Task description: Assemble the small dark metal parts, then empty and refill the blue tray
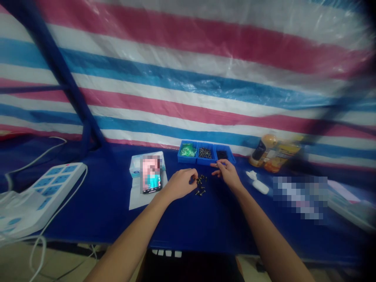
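My left hand [184, 182] is curled at the left edge of a small loose pile of screw-like metal pieces [201, 192] on the blue table. Its thumb and forefinger bend together beside the pile; anything between them is too small to make out. To the right, my right hand [226, 173] hovers in front of the blue bin of dark small parts [231, 158], thumb and forefinger pinched together, the other fingers loosely bent. Whatever sits in that pinch is too tiny to name. The middle blue bin [206, 160] holds many small metallic pieces, the left blue bin [187, 159] green ones.
A phone [152, 176] leans on a white-and-blue box [136, 164] at left. Further left lies a large power strip [63, 176] with white cables. On the right are a white case [260, 187], an orange-capped bottle [261, 150] and a yellow-orange pouch [279, 156]. A striped sheet [188, 84] hangs behind.
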Tool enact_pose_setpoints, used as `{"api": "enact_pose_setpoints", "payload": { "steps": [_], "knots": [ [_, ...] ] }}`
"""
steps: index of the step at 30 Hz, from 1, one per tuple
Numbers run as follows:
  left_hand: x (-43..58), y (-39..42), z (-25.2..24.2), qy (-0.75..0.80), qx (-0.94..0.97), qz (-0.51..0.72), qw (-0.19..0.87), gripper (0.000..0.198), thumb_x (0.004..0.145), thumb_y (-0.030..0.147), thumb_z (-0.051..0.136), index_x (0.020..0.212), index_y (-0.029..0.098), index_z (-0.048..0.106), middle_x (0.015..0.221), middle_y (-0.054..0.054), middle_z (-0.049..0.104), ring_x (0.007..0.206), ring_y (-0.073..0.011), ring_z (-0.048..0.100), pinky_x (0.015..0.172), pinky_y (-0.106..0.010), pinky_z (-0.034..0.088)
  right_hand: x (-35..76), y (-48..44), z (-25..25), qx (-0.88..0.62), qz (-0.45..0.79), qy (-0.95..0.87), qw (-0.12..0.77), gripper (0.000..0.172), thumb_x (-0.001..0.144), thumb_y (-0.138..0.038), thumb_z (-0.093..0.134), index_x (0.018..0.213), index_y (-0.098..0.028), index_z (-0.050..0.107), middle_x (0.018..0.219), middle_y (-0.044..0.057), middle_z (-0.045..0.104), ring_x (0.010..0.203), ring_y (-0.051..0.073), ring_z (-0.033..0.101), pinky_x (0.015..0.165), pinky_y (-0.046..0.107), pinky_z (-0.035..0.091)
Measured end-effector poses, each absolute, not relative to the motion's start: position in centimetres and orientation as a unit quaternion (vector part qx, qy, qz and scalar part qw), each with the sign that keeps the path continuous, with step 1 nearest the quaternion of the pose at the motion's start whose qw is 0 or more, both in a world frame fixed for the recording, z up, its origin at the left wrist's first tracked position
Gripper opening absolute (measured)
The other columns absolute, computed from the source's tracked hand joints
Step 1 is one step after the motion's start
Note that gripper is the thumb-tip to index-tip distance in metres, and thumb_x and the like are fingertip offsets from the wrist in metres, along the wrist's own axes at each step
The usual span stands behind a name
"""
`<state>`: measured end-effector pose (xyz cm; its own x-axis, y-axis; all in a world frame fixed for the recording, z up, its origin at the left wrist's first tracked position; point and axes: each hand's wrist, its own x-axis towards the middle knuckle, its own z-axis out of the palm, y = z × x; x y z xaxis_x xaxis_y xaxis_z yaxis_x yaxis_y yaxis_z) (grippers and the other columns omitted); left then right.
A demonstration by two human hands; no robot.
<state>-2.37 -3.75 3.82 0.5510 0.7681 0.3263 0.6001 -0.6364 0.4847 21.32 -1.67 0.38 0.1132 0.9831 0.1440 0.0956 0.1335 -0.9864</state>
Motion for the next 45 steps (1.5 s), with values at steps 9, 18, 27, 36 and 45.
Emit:
{"api": "enact_pose_setpoints", "payload": {
  "steps": [9, 18, 27, 36, 45],
  "knots": [
    [-2.4, -3.8, 3.9, 0.403, 0.861, 0.264, 0.163, 0.009, 0.077, 0.017, 0.055, 0.084, 0.021, 0.058, 0.079, 0.002, 0.061, 0.071, -0.0139, 0.054, 0.061, -0.024, 0.035, 21.6, -3.1, 0.9, -0.65, 0.115, -0.678, 0.324, 0.028, 0.091, -0.043, 0.046, 0.074, -0.021, 0.052, 0.061, -0.001, 0.058, 0.059, 0.015, 0.053, 0.058, 0.026, 0.033],
    [-2.3, -3.8, 3.8, 0.404, 0.861, 0.264, 0.163, 0.008, 0.078, 0.018, 0.056, 0.084, 0.021, 0.059, 0.079, 0.001, 0.062, 0.071, -0.014, 0.055, 0.062, -0.024, 0.036, 21.0, -4.2, 1.5, -0.706, -0.009, -0.694, 0.145, 0.031, 0.093, -0.04, 0.044, 0.074, -0.02, 0.059, 0.074, 0.007, 0.065, 0.063, 0.018, 0.058, 0.056, 0.028, 0.024],
    [-2.4, -3.9, 4.1, 0.413, 0.858, 0.26, 0.163, 0.009, 0.077, 0.018, 0.056, 0.085, 0.021, 0.06, 0.08, 0.001, 0.063, 0.071, -0.0144, 0.056, 0.061, -0.024, 0.036, 22.4, -2.6, 1.0, -0.667, 0.122, -0.61, 0.41, 0.042, 0.089, -0.054, 0.045, 0.071, -0.018, 0.058, 0.057, 0.002, 0.056, 0.057, 0.016, 0.052, 0.056, 0.026, 0.034],
    [-2.3, -3.7, 4.0, 0.409, 0.855, 0.271, 0.168, 0.009, 0.077, 0.018, 0.056, 0.084, 0.021, 0.06, 0.079, 0.001, 0.062, 0.069, -0.0135, 0.055, 0.062, -0.024, 0.038, 22.1, -3.2, 1.9, -0.652, 0.15, -0.615, 0.416, 0.032, 0.084, -0.049, 0.056, 0.091, -0.019, 0.063, 0.048, -0.005, 0.047, 0.05, 0.015, 0.048, 0.056, 0.027, 0.035],
    [-1.8, -4.1, 4.3, 0.384, 0.845, 0.32, 0.188, 0.012, 0.079, 0.017, 0.056, 0.087, 0.021, 0.064, 0.08, 0.0, 0.063, 0.074, -0.0143, 0.057, 0.07, -0.025, 0.042, 18.6, -5.3, 2.8, -0.469, 0.335, -0.731, 0.366, 0.037, 0.087, -0.051, 0.055, 0.102, -0.019, 0.066, 0.074, 0.001, 0.063, 0.059, 0.013, 0.051, 0.054, 0.023, 0.039]
  ]
}}
